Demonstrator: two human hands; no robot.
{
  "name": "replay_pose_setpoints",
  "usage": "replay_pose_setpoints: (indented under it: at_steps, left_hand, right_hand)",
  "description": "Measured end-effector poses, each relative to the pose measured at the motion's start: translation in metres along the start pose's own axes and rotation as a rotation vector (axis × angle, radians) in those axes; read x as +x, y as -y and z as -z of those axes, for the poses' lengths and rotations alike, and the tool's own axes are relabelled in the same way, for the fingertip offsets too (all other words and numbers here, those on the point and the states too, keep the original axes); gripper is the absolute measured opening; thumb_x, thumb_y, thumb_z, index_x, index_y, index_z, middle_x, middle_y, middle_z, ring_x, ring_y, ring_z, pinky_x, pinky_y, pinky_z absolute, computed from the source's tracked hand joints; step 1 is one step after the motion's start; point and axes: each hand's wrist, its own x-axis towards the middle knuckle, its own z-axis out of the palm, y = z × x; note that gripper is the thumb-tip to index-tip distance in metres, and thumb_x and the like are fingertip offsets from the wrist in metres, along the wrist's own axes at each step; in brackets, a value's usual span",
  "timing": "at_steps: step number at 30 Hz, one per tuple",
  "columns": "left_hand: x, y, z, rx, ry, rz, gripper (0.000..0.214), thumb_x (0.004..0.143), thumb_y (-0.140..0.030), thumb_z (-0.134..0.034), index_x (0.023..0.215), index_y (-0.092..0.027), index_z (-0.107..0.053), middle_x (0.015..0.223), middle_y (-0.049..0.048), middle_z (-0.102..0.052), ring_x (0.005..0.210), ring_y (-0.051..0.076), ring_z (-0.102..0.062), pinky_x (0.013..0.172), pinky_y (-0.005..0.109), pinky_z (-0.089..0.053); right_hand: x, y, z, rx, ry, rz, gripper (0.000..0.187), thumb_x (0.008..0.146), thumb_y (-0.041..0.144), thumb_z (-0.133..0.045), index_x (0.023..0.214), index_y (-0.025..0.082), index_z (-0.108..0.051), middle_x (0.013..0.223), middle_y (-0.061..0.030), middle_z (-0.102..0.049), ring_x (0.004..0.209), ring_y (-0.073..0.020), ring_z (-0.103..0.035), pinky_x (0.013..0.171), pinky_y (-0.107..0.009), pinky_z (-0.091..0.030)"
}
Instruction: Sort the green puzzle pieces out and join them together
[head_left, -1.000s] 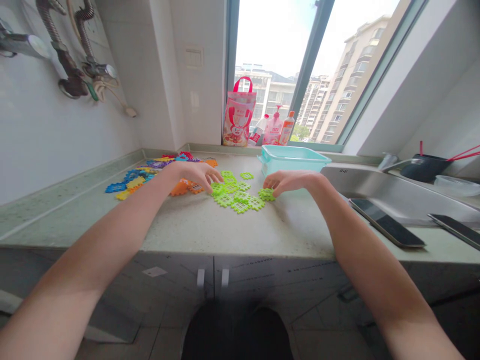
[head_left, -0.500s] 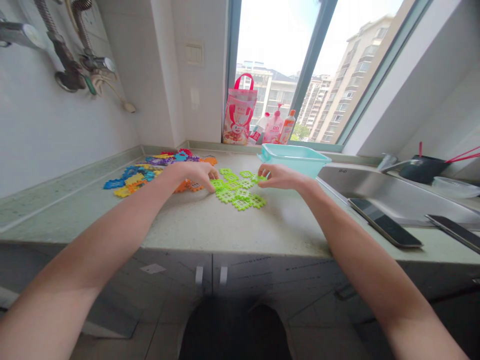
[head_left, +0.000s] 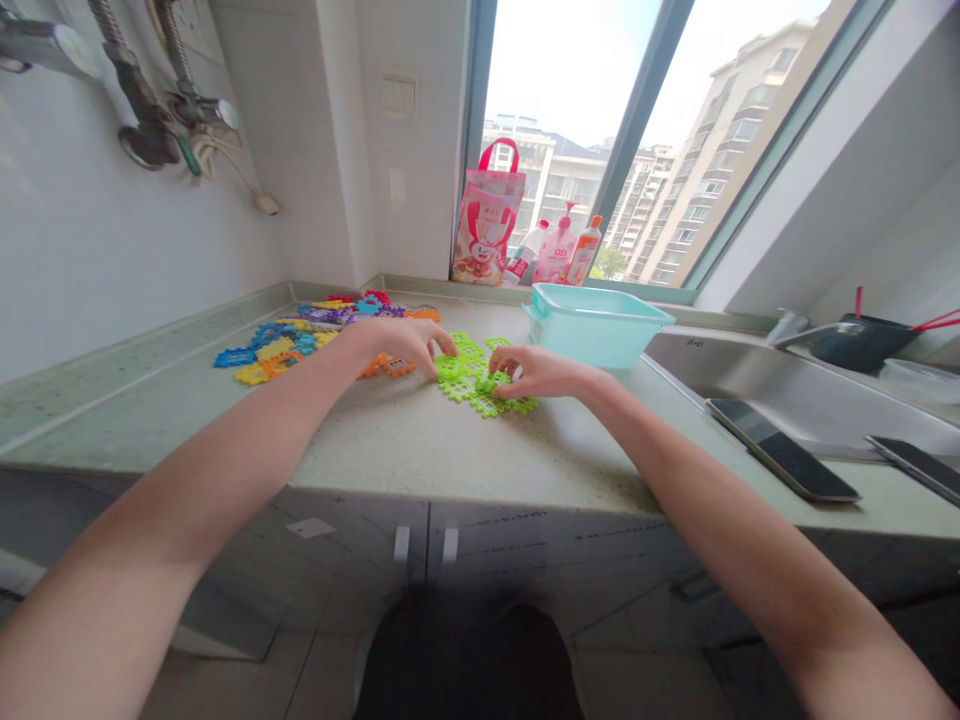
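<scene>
We have a pale green, speckled, stone-like countertop point(head_left: 360, 440); at left lies a heap of multicoloured plastic lattice pieces point(head_left: 274, 348); near the middle we see overlapping lime-green plastic lattice squares point(head_left: 457, 381). Behind and right of these sits a translucent turquoise rectangular plastic tub point(head_left: 589, 330); farther right, two flat black phone-like slabs point(head_left: 780, 450).

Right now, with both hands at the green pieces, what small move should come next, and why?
I'd suggest the right hand press the green piece at its fingertips down onto the green pile. That piece appears to lie over the pile, and the left hand, at the pile's left edge, could probably steady the rest.
</scene>
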Motion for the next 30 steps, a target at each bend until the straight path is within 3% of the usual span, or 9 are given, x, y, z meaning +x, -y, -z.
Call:
replay_pose_setpoints:
  at_steps: [4, 8, 12, 18, 24, 30]
  left_hand:
    - [0.004, -0.002, -0.005, 0.026, -0.016, -0.006, 0.085, 0.063, -0.045, -0.080, 0.144, -0.025, -0.067, 0.110, 0.0067, -0.078, 0.097, 0.027, -0.072, 0.079, 0.029, -0.055]
    - [0.009, -0.001, -0.009, 0.081, -0.045, 0.007, 0.085, 0.061, -0.052, -0.082, 0.141, -0.025, -0.068, 0.115, 0.0074, -0.077, 0.101, 0.028, -0.071, 0.081, 0.028, -0.053]
    - [0.013, 0.000, -0.013, 0.084, -0.063, -0.011, 0.083, 0.060, -0.054, -0.080, 0.136, -0.023, -0.069, 0.123, 0.0076, -0.075, 0.105, 0.027, -0.070, 0.083, 0.027, -0.052]
    - [0.012, -0.006, -0.012, 0.132, -0.049, 0.005, 0.076, 0.060, -0.054, -0.077, 0.130, -0.023, -0.071, 0.123, 0.0065, -0.075, 0.101, 0.025, -0.068, 0.082, 0.027, -0.050]
    - [0.011, -0.012, -0.011, 0.151, -0.067, 0.047, 0.064, 0.058, -0.059, -0.079, 0.111, -0.023, -0.078, 0.104, 0.0051, -0.078, 0.087, 0.024, -0.067, 0.075, 0.029, -0.047]
    - [0.011, -0.003, -0.010, 0.077, -0.078, 0.033, 0.059, 0.053, -0.052, -0.082, 0.106, -0.026, -0.081, 0.098, 0.0021, -0.078, 0.086, 0.022, -0.066, 0.072, 0.026, -0.046]
  right_hand:
    - [-0.001, 0.004, 0.000, -0.063, -0.051, 0.012, 0.031, 0.078, 0.028, -0.078, 0.107, 0.020, -0.072, 0.093, -0.0029, -0.072, 0.079, -0.0176, -0.064, 0.072, -0.028, -0.046]
    - [-0.001, 0.014, -0.001, -0.016, -0.182, 0.092, 0.031, 0.079, 0.033, -0.079, 0.107, 0.021, -0.071, 0.097, -0.0037, -0.073, 0.087, -0.0191, -0.065, 0.079, -0.030, -0.047]
    - [0.003, 0.028, -0.013, 0.013, -0.199, 0.193, 0.031, 0.081, 0.035, -0.080, 0.107, 0.021, -0.071, 0.101, -0.0046, -0.073, 0.091, -0.0197, -0.065, 0.083, -0.031, -0.047]
    - [0.010, 0.030, -0.032, -0.136, -0.231, 0.074, 0.034, 0.077, 0.029, -0.081, 0.108, 0.020, -0.068, 0.097, -0.0051, -0.069, 0.087, -0.0205, -0.061, 0.079, -0.030, -0.043]
    - [0.008, 0.029, -0.022, -0.106, -0.126, 0.016, 0.036, 0.078, 0.029, -0.079, 0.111, 0.022, -0.066, 0.090, -0.0020, -0.069, 0.072, -0.0161, -0.055, 0.070, -0.027, -0.038]
    - [0.002, 0.023, -0.015, -0.097, -0.075, 0.068, 0.036, 0.074, 0.027, -0.079, 0.108, 0.022, -0.068, 0.093, -0.0018, -0.069, 0.076, -0.0161, -0.056, 0.070, -0.027, -0.038]
